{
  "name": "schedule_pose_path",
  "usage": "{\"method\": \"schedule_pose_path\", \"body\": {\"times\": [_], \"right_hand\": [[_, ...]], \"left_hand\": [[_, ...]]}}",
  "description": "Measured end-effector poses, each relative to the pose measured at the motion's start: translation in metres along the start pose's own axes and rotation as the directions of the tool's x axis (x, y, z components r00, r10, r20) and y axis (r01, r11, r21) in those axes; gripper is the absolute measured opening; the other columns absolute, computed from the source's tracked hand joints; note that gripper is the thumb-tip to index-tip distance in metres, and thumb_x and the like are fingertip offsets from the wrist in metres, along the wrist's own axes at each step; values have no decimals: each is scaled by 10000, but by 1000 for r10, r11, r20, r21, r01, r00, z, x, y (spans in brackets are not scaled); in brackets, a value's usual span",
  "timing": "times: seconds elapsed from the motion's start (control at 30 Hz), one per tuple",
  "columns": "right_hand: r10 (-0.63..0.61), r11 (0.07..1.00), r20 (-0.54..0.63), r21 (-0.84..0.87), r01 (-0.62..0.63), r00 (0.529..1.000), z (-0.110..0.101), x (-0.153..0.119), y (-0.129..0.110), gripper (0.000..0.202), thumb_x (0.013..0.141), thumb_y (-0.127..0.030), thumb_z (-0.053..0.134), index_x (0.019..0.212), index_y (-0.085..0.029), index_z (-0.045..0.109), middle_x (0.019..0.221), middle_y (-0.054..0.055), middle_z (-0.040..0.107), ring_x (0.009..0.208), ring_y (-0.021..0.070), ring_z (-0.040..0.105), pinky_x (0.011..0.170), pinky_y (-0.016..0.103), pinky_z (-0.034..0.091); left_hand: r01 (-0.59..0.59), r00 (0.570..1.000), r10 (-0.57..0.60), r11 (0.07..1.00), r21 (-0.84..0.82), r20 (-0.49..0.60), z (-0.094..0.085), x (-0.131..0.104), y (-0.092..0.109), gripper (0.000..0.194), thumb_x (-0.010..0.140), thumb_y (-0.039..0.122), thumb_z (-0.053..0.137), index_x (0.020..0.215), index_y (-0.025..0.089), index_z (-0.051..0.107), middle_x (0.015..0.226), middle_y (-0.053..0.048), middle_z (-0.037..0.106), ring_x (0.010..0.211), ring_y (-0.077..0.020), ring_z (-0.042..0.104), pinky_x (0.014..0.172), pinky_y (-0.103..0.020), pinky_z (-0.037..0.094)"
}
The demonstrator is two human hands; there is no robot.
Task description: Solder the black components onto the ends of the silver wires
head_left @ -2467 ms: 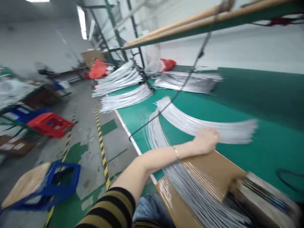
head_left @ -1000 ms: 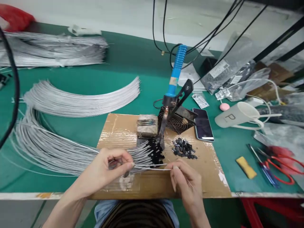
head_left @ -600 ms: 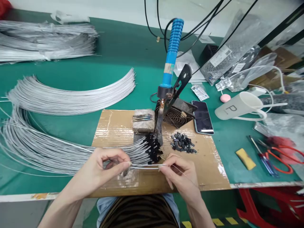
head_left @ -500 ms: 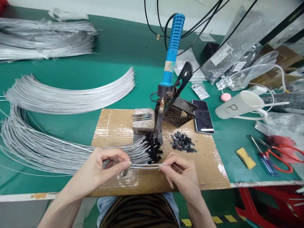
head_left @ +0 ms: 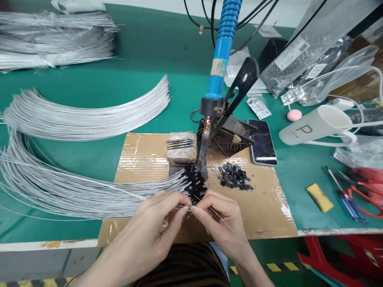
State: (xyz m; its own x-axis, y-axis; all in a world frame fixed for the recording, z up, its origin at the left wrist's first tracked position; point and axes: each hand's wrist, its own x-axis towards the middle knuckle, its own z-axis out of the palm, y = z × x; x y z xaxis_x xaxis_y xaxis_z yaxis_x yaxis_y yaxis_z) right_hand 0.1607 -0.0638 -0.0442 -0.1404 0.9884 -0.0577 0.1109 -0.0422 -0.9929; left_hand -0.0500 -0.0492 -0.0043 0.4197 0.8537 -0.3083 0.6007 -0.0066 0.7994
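Observation:
My left hand (head_left: 166, 225) is closed in a pinch on white wires (head_left: 178, 207), over the front of the cardboard sheet (head_left: 263, 207). My right hand (head_left: 223, 217) pinches right beside it, fingertips almost touching; the tiny part between them is mostly hidden. A thin loose strand (head_left: 222, 220) crosses my right fingers. Just behind both hands lies a large bundle of white wires (head_left: 98, 195), ending in black connectors (head_left: 194, 183). A blue-handled soldering iron (head_left: 220, 59) stands above them in a black metal holder (head_left: 247, 75), tip pointing down.
Loose black connectors (head_left: 235, 176) lie in a pile on the right. Behind are a wrapped block (head_left: 182, 153), a fan (head_left: 229, 139) and a phone (head_left: 263, 142). Another wire bundle (head_left: 98, 121) curves at left. A mug (head_left: 317, 125), yellow sponge (head_left: 319, 197) and scissors (head_left: 365, 197) sit right.
My left hand has slid right along the white wires until its fingertips meet those of my right hand. The stretch of wire between the hands has closed up. The view has shifted slightly.

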Motion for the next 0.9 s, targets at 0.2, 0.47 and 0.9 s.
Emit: {"method": "schedule_pose_path", "body": {"times": [0.2,0.47,0.9], "right_hand": [[40,998,-20,48,-39,999,3,2,0,386,1015,-370,677,673,-192,692,615,-34,518,571,114,484,549,273,346],[204,900,-206,423,-101,957,-4,-1,13,503,1094,-519,481,958,-192,838,719,10,641,462,107,580,457,257,463],[125,957,-174,280,-73,977,5,-1,5,159,1006,-304,708,1022,-253,858,791,-1,678,490,78,629,485,207,538]], "left_hand": [[87,995,-77,973,-214,58,13,15,3,288,1094,425,462,916,235,583,707,46,466,635,-145,403,583,-281,315],[183,979,-204,886,-426,-4,10,26,6,294,1014,442,612,853,196,620,703,33,504,645,-124,415,586,-245,324],[114,985,-152,924,-364,-77,10,29,-2,230,977,406,676,867,206,709,746,-5,676,669,-138,583,583,-229,429]]}}
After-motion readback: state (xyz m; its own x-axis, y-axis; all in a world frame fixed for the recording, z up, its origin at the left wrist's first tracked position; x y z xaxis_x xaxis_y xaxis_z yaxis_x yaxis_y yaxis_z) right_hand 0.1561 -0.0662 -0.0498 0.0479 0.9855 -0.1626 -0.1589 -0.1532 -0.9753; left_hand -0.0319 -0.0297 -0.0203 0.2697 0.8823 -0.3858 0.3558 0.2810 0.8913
